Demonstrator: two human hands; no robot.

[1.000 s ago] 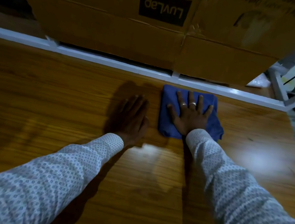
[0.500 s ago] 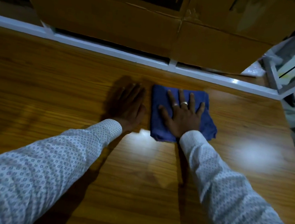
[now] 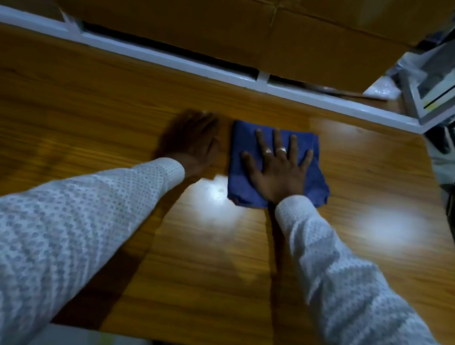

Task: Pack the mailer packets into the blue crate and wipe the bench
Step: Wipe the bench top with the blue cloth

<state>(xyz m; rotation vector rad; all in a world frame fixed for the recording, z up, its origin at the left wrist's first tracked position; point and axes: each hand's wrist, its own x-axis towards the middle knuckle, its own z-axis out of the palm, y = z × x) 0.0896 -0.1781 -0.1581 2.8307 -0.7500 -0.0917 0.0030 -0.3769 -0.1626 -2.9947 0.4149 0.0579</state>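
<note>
Cardboard boxes stand closed past the bench's far white edge. Right hand presses flat on the blue cloth; left hand lies flat just left, fingers straight. Bare wood spreads near and left.

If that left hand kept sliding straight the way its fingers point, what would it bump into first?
Probably the white rail along the bench's far edge, with cardboard boxes just behind. The left hand lies flat; the wood ahead looks bare.
</note>
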